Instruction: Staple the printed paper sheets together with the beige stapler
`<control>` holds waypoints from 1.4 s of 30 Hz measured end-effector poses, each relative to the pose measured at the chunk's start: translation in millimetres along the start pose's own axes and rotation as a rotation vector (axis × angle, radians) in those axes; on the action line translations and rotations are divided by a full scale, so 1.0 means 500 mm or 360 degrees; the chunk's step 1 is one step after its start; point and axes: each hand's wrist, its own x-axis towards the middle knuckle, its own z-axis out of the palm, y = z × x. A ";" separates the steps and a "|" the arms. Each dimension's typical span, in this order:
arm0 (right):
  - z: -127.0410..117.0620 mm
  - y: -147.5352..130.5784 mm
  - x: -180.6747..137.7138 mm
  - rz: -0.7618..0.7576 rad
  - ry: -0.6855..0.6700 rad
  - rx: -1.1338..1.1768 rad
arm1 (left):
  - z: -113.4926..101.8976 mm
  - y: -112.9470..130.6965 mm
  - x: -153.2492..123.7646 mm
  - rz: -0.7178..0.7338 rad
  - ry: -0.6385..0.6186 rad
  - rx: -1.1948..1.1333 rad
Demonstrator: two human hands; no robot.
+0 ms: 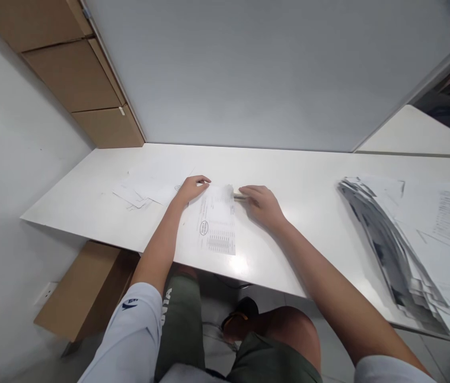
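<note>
A printed sheet [217,226] with an oval stamp mark lies on the white desk [300,175] in front of me. My left hand [191,189] rests at the sheet's upper left corner, fingers curled, pressing down on the paper. My right hand [260,205] is at the sheet's upper right corner, fingers closed around a small light-coloured object [239,195], possibly a stapler, that touches the paper's edge. More loose sheets [145,189] lie to the left of my left hand.
A thick fanned stack of printed papers [404,250] covers the desk's right end. Brown cardboard boxes [77,80] stand against the wall at the back left, another box [85,287] on the floor under the desk. A grey partition rises behind the desk.
</note>
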 end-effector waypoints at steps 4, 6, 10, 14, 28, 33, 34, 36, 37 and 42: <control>0.004 -0.008 -0.001 -0.0074 -0.0070 -0.0022 | 0.007 -0.003 0.001 0.0013 0.0000 0.0012; 0.004 -0.010 -0.001 -0.0059 -0.0062 -0.0008 | 0.009 -0.002 0.000 0.0014 0.0008 -0.0005; 0.001 -0.010 0.000 0.0047 0.0015 0.0019 | 0.008 -0.001 0.000 -0.0006 0.0018 -0.0055; 0.000 -0.012 0.000 0.0034 0.0008 -0.0021 | 0.006 0.000 0.001 -0.0004 -0.0009 -0.0017; -0.004 -0.016 -0.002 0.0046 0.0061 -0.0028 | 0.007 -0.006 0.011 -0.0027 0.0011 0.0034; -0.001 -0.013 -0.002 -0.0001 0.0004 -0.0031 | 0.007 -0.007 0.013 -0.0014 0.0008 0.0046; 0.000 -0.014 -0.002 -0.0024 -0.0022 -0.0035 | 0.008 -0.006 0.012 -0.0009 0.0002 0.0049; 0.002 -0.015 -0.001 -0.0066 -0.0078 -0.0043 | 0.009 -0.001 0.010 -0.0002 -0.0004 0.0055; 0.002 -0.015 -0.001 -0.0079 -0.0102 -0.0047 | 0.009 0.002 0.008 0.0002 -0.0003 0.0056; 0.006 -0.011 0.001 -0.0092 -0.0116 -0.0043 | 0.013 0.014 0.001 0.0038 -0.0037 0.0022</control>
